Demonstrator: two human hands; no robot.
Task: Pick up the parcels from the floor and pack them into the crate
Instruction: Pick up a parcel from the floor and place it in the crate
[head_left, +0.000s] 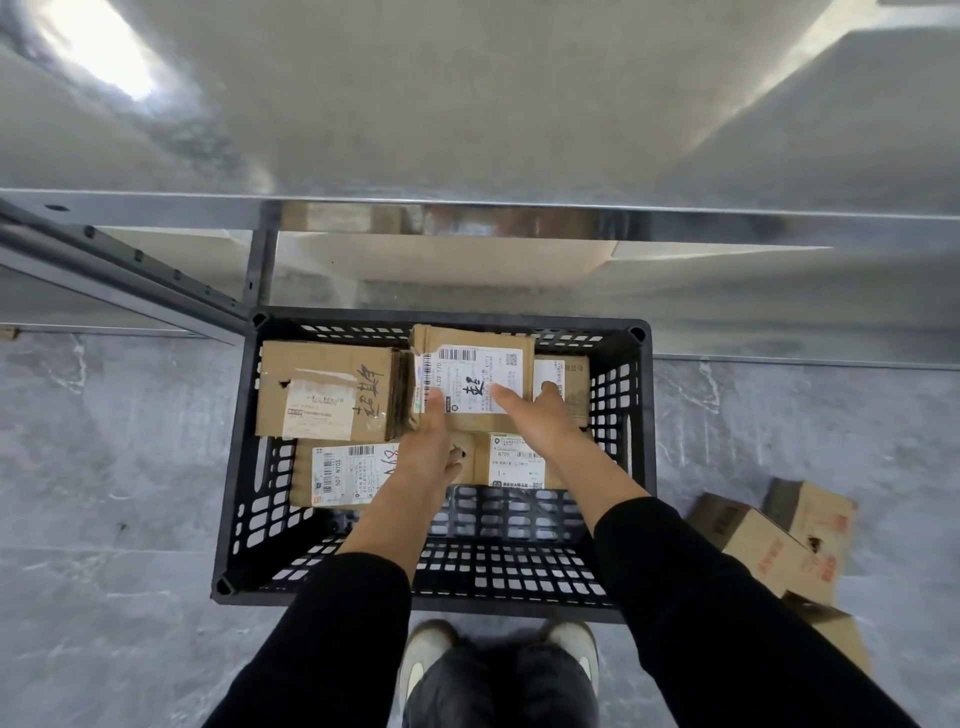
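Two bare hands reached down into the black plastic crate (631, 415), both set on one labelled parcel (472, 376) that lay on top of others at the far middle of the crate. The left hand (428, 441) lay flat against the parcel's near left edge, fingers extended over the white label, thumb tucked below the near edge. The right hand (540, 415) pressed on the near right part, thumb spread around the right side; together they clasped the parcel between them. To the left, a wider parcel (327, 389) with handwritten marks sat against the far left wall. Nearer, a flat labelled parcel (337, 473) lay at the left, and another parcel (514, 460) showed between the forearms. A further one (569, 379) was partly hidden behind the right hand. The crate's near floor stood bare, its grid visible. On the grey tiled floor (104, 467), to the right of the crate, several cardboard parcels (774, 545) remained in a loose heap. Black sleeves (691, 597) covered both forearms. Pale shoes (426, 654) showed near the crate's near wall. A metal shelving frame (467, 213) ran across the far side.
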